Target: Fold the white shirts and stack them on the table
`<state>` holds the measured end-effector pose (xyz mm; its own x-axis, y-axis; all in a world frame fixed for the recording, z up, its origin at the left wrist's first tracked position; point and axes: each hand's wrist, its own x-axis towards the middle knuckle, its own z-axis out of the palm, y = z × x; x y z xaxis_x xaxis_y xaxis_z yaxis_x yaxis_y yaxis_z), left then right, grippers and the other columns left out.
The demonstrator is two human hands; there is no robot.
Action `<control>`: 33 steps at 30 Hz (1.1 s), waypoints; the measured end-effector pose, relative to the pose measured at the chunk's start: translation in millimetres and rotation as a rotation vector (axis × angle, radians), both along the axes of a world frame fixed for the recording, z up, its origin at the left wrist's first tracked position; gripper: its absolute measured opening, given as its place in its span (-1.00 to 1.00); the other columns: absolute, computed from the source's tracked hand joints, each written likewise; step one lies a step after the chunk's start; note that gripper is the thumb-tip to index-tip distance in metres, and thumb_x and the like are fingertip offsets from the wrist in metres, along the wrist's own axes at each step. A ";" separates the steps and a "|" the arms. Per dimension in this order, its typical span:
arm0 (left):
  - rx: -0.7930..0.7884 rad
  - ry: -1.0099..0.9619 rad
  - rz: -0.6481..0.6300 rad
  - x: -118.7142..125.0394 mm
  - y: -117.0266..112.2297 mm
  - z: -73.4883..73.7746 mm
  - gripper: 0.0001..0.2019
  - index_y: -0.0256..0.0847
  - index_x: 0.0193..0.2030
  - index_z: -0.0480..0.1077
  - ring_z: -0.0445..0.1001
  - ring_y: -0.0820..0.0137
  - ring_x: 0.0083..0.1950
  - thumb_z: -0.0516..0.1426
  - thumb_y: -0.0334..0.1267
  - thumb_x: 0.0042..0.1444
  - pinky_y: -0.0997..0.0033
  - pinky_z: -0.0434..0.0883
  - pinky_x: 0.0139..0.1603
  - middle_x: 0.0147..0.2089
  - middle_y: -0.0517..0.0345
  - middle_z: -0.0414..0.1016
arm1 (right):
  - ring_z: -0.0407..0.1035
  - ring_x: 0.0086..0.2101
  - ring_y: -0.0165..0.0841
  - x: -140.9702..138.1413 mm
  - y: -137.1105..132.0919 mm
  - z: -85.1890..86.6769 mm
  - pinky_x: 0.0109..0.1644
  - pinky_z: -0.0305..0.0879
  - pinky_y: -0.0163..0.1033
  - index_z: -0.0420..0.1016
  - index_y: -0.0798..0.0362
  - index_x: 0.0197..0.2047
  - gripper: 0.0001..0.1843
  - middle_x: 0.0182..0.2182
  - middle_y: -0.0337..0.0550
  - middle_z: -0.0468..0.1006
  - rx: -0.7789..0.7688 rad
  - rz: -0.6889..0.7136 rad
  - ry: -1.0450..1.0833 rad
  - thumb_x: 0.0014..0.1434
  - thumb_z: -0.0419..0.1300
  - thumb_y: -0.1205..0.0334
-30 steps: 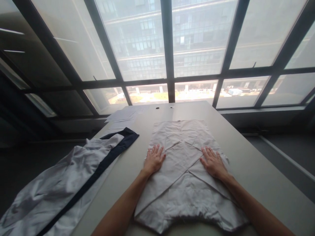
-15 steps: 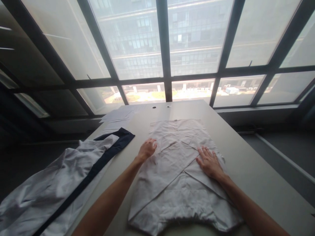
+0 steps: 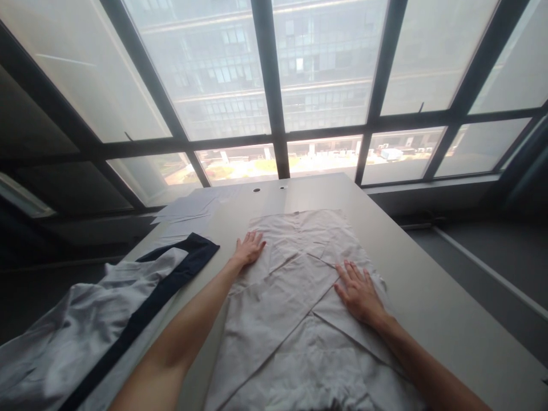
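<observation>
A white folded garment (image 3: 295, 297) lies flat on the grey table (image 3: 428, 274), occupying the centre of the surface and running from the near edge at 6 o'clock toward the windows at 12 o'clock. Its sleeves are folded inward and cross over the body in diagonal creases.

The left hand (image 3: 248, 249) rests palm down on the garment's left edge, at about 11 o'clock from the cloth's centre. Fingers are extended and spread; nothing is gripped. The forearm reaches in from 7 o'clock.

The right hand (image 3: 358, 291) lies flat on the garment's right side, at about 3 o'clock from the cloth's centre. Fingers are likewise extended and spread, pressing on the fabric without gripping it. The forearm enters from 5 o'clock.

A second garment, white with a dark navy band (image 3: 128, 319), lies loosely heaped at 9 o'clock and hangs over the table's left edge, well apart from the folded one. Sheets of paper (image 3: 188, 206) lie at 11 o'clock near the far left corner. Two small round holes (image 3: 257, 190) sit in the table top at 12 o'clock, before the window frames (image 3: 274, 137).
</observation>
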<state>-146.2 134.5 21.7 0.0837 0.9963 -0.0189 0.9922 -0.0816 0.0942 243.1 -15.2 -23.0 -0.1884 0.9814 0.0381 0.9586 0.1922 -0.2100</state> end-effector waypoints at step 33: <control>-0.219 -1.749 -0.045 103.2 -180.6 -22.9 -0.29 -0.11 0.34 0.29 0.51 0.07 0.17 0.33 0.09 0.12 0.07 0.44 0.16 0.31 -0.20 0.37 | -0.16 0.45 -0.15 -31.3 -39.6 39.0 0.49 -0.16 0.12 -0.12 0.03 0.54 -0.18 0.48 0.04 -0.01 0.196 0.733 0.338 0.35 0.13 0.11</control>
